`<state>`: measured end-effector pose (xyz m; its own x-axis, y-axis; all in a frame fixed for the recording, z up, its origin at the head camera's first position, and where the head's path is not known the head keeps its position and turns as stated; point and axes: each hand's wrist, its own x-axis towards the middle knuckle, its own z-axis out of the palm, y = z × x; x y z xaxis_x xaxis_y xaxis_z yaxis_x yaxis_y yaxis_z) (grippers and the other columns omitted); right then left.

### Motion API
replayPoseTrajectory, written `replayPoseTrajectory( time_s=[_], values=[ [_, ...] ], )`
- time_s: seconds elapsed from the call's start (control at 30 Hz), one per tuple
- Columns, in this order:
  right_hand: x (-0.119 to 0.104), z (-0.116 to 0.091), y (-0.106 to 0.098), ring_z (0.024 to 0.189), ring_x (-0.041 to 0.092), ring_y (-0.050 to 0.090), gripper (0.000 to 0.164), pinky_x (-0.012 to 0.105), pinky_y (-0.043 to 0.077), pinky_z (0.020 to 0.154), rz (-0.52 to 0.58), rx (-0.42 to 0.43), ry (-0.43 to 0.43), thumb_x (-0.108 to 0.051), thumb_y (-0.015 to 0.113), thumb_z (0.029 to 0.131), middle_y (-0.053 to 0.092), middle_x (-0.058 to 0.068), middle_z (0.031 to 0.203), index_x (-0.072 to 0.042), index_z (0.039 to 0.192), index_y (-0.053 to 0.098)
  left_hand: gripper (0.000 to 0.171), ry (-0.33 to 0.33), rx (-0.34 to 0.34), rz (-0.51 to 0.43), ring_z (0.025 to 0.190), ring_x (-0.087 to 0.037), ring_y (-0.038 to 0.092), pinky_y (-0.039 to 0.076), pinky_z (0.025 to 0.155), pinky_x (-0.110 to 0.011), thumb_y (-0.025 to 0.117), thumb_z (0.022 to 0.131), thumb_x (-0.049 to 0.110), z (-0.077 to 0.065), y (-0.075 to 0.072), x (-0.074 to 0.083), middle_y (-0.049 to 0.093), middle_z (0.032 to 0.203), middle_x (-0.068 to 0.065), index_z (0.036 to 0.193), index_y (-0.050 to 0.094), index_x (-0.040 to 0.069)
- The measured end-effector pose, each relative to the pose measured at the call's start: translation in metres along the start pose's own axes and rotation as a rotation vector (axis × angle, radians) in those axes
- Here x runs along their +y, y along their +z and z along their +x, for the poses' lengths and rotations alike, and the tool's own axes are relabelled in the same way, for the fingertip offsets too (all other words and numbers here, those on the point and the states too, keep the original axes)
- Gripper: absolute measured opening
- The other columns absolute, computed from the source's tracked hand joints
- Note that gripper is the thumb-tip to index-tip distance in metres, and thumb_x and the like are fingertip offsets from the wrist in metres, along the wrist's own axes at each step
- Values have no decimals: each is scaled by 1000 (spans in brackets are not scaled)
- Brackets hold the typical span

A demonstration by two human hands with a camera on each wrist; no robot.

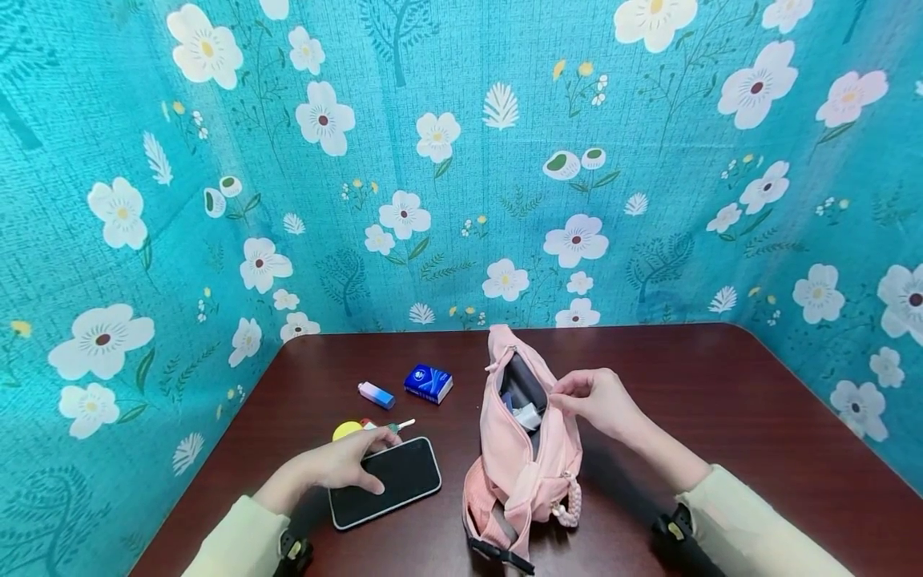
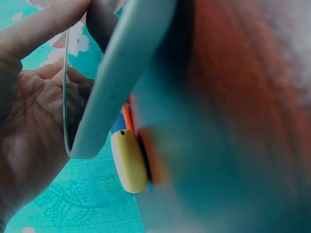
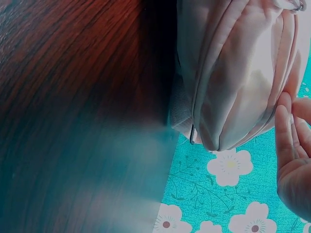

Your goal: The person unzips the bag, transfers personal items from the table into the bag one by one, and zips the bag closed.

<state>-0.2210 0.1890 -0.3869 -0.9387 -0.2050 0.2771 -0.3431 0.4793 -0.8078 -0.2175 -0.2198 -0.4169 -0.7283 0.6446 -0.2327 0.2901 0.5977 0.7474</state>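
Note:
My left hand (image 1: pixel 348 463) grips a smartphone (image 1: pixel 407 474) by its far long edge, thumb across the dark screen. In the left wrist view the phone's pale side (image 2: pixel 114 73) stands tilted above the table. A pink bag (image 1: pixel 501 437) lies with its zipped top spread open, a white item (image 1: pixel 528 417) and something dark blue visible inside. At the right rim of that opening, my right hand (image 1: pixel 602 402) pinches the fabric between thumb and fingers. The right wrist view shows these fingertips (image 3: pixel 284 102) at the edge of the bag's side (image 3: pixel 243 73).
Beyond the phone lie a yellow rounded case (image 2: pixel 129 160) and a small green item with a white tip (image 1: pixel 405 425). Farther back are a pink-and-blue tube (image 1: pixel 376 395) and a blue pack (image 1: pixel 429 383). A flowered turquoise cloth (image 1: pixel 461 200) hangs behind the dark wooden table (image 1: pixel 685 385).

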Motion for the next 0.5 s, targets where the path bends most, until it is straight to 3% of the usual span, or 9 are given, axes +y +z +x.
replayPoseTrajectory(
  time_s=[0.3,0.5],
  values=[
    [3,2,-1,55,13,56,9,26,46,49,-7,3,-1,-15,74,74,63,-1,64,-9,78,69,41,59,7,-24,102,-20,51,39,87,-50,67,79,9,2,-6,5,56,107,4,114,49,18],
    [2,1,-1,55,15,57,10,28,48,50,9,-11,-5,-16,73,74,63,0,65,-8,79,68,36,117,34,-30,95,-17,55,43,83,-39,65,81,6,6,-11,7,60,103,3,112,51,16]
  ],
)
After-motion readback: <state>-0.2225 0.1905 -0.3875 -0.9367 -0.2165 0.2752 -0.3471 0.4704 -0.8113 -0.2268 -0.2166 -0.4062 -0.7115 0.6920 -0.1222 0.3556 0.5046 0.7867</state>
